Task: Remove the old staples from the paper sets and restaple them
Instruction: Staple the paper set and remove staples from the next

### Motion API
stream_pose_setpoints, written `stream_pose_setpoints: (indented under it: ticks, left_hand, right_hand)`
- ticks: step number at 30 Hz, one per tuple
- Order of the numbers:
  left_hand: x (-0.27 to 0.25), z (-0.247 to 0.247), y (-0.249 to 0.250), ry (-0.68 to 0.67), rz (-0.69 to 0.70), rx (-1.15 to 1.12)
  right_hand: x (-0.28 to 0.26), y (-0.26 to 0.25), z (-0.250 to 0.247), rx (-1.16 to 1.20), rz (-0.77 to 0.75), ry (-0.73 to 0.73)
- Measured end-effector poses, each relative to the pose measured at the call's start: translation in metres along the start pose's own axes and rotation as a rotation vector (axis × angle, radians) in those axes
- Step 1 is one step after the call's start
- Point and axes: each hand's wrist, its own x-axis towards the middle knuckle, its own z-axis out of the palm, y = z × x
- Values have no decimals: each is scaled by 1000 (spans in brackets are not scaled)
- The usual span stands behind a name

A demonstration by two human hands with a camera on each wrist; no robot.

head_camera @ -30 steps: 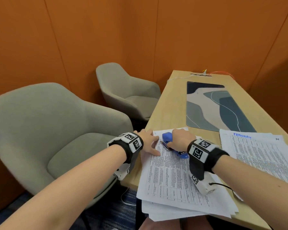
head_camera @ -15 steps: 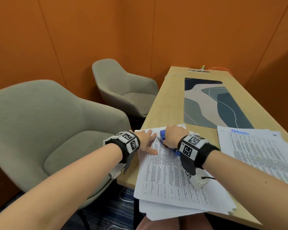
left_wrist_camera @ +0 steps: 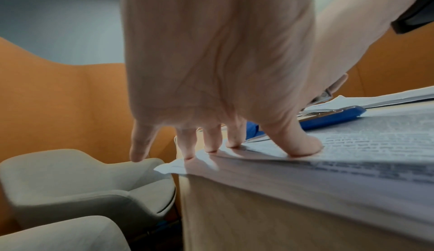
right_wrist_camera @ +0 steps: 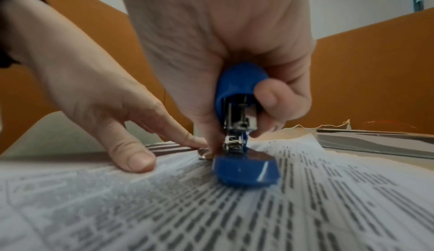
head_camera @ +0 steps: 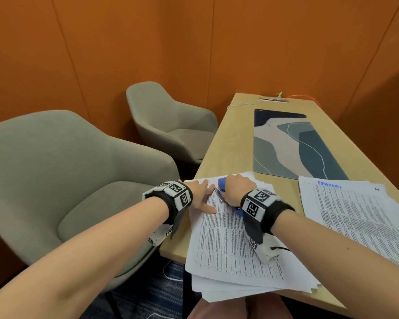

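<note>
A stack of printed paper sets [head_camera: 230, 240] lies at the table's near left corner and overhangs the front edge. My right hand [head_camera: 237, 188] grips a blue stapler [right_wrist_camera: 239, 117] that stands on the top sheet near its far left corner, its blue base [right_wrist_camera: 246, 171] flat on the paper. My left hand [head_camera: 202, 196] lies beside it with straight fingers [left_wrist_camera: 293, 141] pressing the sheet [left_wrist_camera: 375, 143] down at the table's left edge; the little finger hangs off the edge. The stapler's mouth is hidden behind my right hand.
A second pile of printed sheets [head_camera: 359, 215], headed FEBRUARY in blue, lies to the right. A patterned desk mat [head_camera: 293, 143] covers the table's middle, with cables [head_camera: 283, 99] at the far end. Two grey armchairs [head_camera: 62, 178] stand left of the table [head_camera: 228, 139].
Both hands stay on the papers' far left corner. The camera view has shifted slightly; the right hand has pressed lower over the stapler.
</note>
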Motion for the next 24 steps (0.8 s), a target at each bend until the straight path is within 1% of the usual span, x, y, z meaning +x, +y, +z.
stream_pose_setpoints:
  ticks: [2, 5, 6, 8, 10, 13, 18, 22, 24]
  left_hand:
    - [-2, -1, 1, 1, -5, -11]
    - [-3, -3, 0, 12, -13, -61]
    - [-2, -4, 0, 8, -14, -63]
    - [-1, -3, 0, 10, -18, -48]
    - [-1, -3, 0, 17, -13, -50]
    - [0, -2, 1, 35, -15, -52]
    - [4, -3, 0, 35, -10, -23]
    - [2, -3, -1, 65, 4, -24]
    - [1, -4, -1, 55, 0, -24]
  right_hand:
    - [-2, 6, 0, 28, -14, -30]
    - [-1, 15, 1, 59, -20, -128]
    - [1, 17, 3, 74, -8, -138]
    - [4, 17, 9, 69, -2, -95]
    - [6, 14, 16, 14, -13, -31]
    - [4, 8, 20, -48, 3, 10]
    - [14, -4, 21, -29, 38, 57]
    - [30, -7, 17, 41, 63, 10]
    - [36, -5, 12, 63, 42, -35]
